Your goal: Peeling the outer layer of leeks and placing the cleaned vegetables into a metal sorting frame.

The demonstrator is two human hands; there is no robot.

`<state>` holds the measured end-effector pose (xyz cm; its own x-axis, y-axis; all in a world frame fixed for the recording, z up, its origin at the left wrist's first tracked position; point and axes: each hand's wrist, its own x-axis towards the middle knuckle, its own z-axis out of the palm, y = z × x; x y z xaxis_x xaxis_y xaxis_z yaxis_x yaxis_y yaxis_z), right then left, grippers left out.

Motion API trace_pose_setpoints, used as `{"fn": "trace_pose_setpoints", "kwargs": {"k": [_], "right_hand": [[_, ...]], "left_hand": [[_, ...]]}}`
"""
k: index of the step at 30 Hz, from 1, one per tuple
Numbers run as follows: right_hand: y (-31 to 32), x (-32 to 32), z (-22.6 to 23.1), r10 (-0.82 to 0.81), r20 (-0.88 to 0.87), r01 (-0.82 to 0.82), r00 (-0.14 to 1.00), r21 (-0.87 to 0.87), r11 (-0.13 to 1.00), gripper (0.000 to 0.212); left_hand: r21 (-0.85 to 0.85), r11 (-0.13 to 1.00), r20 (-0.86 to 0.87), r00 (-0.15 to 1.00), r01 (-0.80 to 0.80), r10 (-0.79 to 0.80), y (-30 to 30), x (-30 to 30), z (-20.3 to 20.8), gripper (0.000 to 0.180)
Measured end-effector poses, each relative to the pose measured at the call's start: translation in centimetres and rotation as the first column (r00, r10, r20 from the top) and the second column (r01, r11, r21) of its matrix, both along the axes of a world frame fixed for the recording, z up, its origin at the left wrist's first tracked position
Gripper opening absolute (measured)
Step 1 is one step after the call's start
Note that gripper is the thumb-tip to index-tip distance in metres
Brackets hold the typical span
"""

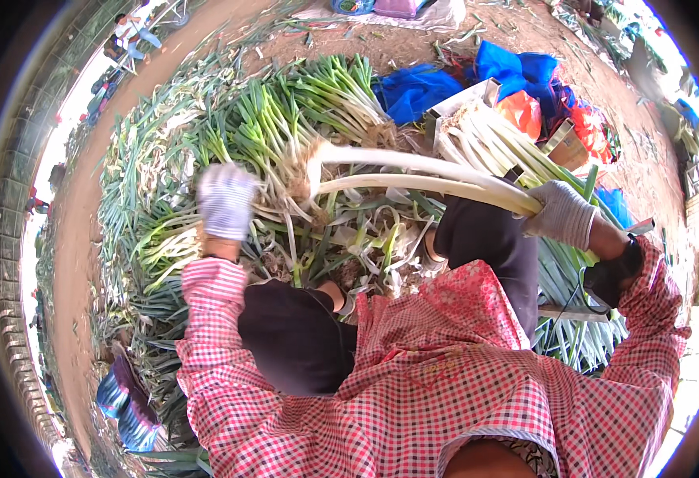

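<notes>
Two long green onions [437, 182] are gripped at their leafy end by my gloved right hand [560, 215], whose fingers are closed round the stalks. They stretch leftward above my knees, with roots at the far end; the upper stalk is smeared by motion. My gloved left hand [227, 201] is blurred above loose leaves, apart from the two stalks, and its fingers cannot be made out. Just beyond it lies a pile of green onions [266, 119], roots toward me. Peeled white-stalked green onions [489, 139] are stacked in a metal-ended rack [465, 99] on the right.
Stripped leaves [138, 191] cover the ground on the left and between my feet. Blue netting [417, 92] and red-orange bags [520, 114] lie beyond the rack. A dirt path [74, 279] runs along the left, and another person [133, 33] sits far off at the upper left.
</notes>
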<state>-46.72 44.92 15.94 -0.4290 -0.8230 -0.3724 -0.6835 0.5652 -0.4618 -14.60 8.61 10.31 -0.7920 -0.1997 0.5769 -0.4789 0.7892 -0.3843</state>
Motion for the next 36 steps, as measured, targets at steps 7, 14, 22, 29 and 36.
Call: {"fn": "trace_pose_setpoints", "kwargs": {"k": [7, 14, 22, 29, 36], "right_hand": [[-0.2, 0.9, 1.5, -0.035, -0.428, -0.003, 0.903, -0.088, 0.996, 0.022], [-1.9, 2.5, 2.4, 0.069, -0.547, -0.059, 0.834, 0.036, 0.998, 0.019], [-1.9, 2.6, 2.0, 0.027, -0.157, -0.020, 0.987, 0.046, 0.999, 0.027], [-1.9, 3.1, 1.8, 0.050, -0.222, -0.067, 0.974, -0.068, 0.995, 0.029], [-1.3, 2.8, 1.7, 0.053, -0.261, -0.050, 0.964, 0.020, 0.999, 0.030]], "left_hand": [[0.138, 0.914, -0.179, 0.898, -0.382, 0.403, 0.9, -2.0, 3.5, 0.060], [0.244, 0.820, -0.051, 0.851, 0.518, -0.523, 10.7, -11.1, 2.7, 0.037], [0.155, 0.803, -0.357, 0.791, 0.575, -0.497, 11.1, -11.8, 1.9, 0.031], [0.157, 0.855, -0.278, 0.853, 0.495, -0.443, 11.0, -11.5, 2.4, 0.022], [0.109, 0.880, -0.123, 0.885, 0.462, -0.450, 11.3, -12.8, 1.1, 0.015]]}}
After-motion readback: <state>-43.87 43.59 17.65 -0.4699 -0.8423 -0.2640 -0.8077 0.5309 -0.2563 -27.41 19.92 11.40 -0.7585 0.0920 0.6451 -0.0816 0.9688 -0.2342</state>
